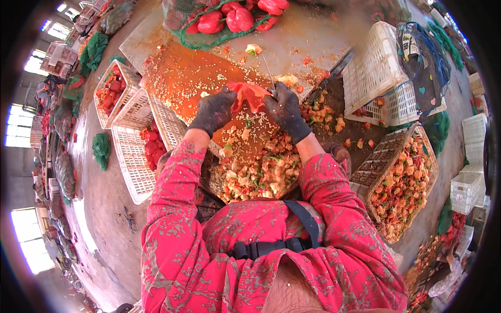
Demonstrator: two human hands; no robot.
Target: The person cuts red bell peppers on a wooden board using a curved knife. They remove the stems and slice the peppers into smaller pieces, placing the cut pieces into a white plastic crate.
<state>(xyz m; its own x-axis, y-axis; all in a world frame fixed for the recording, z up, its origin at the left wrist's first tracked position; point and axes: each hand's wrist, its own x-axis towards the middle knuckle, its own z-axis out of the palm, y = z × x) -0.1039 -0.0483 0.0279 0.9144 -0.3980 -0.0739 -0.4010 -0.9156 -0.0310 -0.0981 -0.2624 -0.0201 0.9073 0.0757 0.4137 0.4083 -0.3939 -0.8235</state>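
An opened piece of red bell pepper [250, 98] spans the gap between my hands, over a seed-strewn tabletop [184, 78]. My left hand [216, 109], in a dark glove, grips its left side. In my right hand [285, 109], also gloved, is a knife [267, 70] whose thin blade points away from me. The fingers of that hand meet the pepper's right edge; how firmly they pinch it I cannot tell. Below my hands lies a heap of pepper cores [262, 168] with seeds and green stems. A cut core [253, 49] rests near the blade tip.
Whole red peppers [239, 19] spill from a green mesh bag [176, 19] at the far side. On the left stand white plastic crates [135, 144] holding red peppers. A crate of cores [403, 184] tilts at right, near stacked white crates [372, 70]. Green netting [101, 150] lies on the floor.
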